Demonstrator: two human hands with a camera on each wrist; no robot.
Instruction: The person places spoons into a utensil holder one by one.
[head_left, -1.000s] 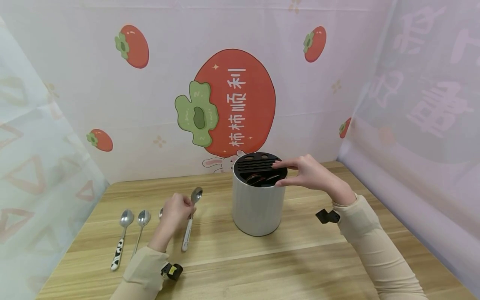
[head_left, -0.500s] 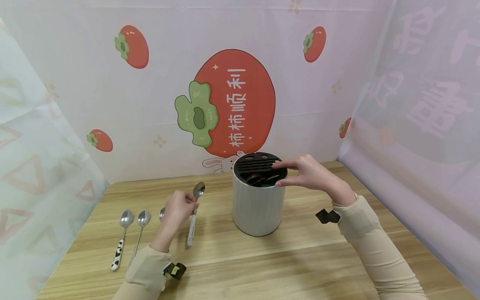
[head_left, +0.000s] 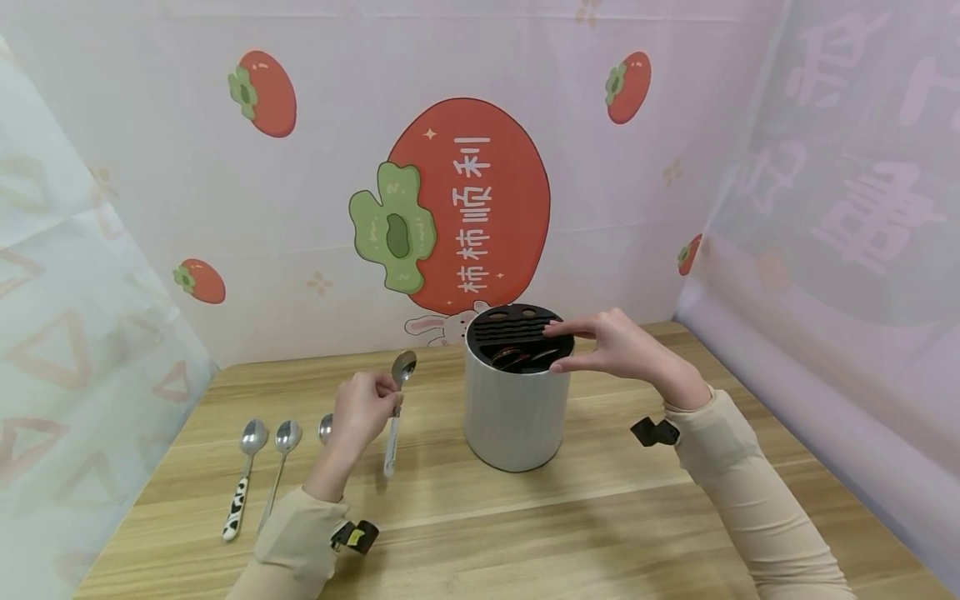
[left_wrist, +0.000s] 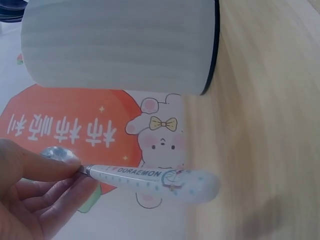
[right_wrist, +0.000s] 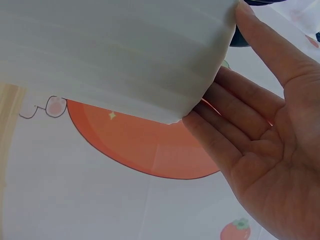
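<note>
My left hand (head_left: 362, 408) pinches a spoon (head_left: 392, 450) near the neck, between thumb and fingers. Its steel bowl tilts up and its white handle hangs down; the left wrist view shows printed lettering and dots on that handle (left_wrist: 150, 180). A white cylindrical utensil holder (head_left: 517, 417) with a black slotted lid (head_left: 513, 331) stands to the right of the spoon, apart from it. Dark utensil tops show in the lid's front opening. My right hand (head_left: 618, 346) touches the holder's right rim with thumb and fingers extended; in the right wrist view its palm (right_wrist: 280, 170) faces the camera.
Left on the wooden table (head_left: 480, 542) lie a spoon with a cow-patterned handle (head_left: 236, 508), a thin-handled spoon (head_left: 288, 436), and another spoon (head_left: 326, 429) partly hidden by my left hand. A persimmon-printed cloth (head_left: 322, 167) rises behind the table.
My left hand has moved right and slightly away from me, carrying the spoon upward and nearer the holder. My right hand stays at the rim.
</note>
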